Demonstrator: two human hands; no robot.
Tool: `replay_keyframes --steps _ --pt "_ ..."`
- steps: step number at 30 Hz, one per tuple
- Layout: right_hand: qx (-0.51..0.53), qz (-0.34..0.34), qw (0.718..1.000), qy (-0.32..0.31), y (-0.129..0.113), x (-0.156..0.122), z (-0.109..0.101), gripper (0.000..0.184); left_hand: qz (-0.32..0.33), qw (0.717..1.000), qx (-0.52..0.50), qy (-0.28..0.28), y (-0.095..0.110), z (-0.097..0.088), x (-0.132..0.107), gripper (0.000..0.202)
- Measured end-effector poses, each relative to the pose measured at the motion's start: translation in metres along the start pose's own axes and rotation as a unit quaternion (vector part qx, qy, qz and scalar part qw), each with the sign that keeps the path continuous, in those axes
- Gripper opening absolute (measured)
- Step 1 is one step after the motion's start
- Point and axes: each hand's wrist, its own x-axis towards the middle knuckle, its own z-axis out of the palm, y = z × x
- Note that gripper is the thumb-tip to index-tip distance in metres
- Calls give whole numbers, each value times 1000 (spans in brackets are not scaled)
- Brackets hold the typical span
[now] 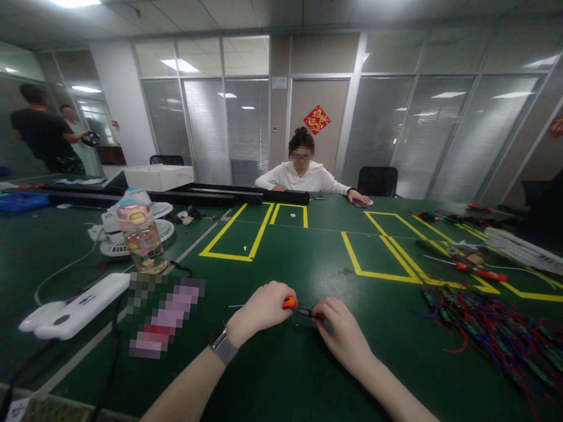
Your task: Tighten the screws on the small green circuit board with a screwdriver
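My left hand [265,307], with a watch on its wrist, is closed around a screwdriver [290,302]. Its orange handle end shows by the fingertips, and a thin metal shaft sticks out on the hand's left side. Facing it, my right hand [342,325] pinches a small dark piece [305,311], whose kind is too small to make out. That piece lies between the two hands, close to the orange handle end. Both hands are low over the green table [288,386]; my fingers partly hide what they hold.
Bundled red and blue wires with small boards [500,335] lie at right, near a red-handled screwdriver [481,271]. To the left are a bottle [142,237], white fans [161,232] and a white device [83,307]. Yellow tape [226,257] marks the table. A person [300,173] sits opposite.
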Motion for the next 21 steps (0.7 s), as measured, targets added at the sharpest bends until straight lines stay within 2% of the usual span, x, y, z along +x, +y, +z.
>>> replay_keyframes --steps 8,15,21 --pt "10 47 998 -32 2 1 -2 16 -37 998 -32 -24 -7 -7 0 17" --pt "23 53 998 17 5 1 -2 15 -38 998 -53 -22 -8 -6 -1 18" --pt "43 19 998 -42 6 3 0 29 -28 999 -32 -24 -6 -8 -2 19"
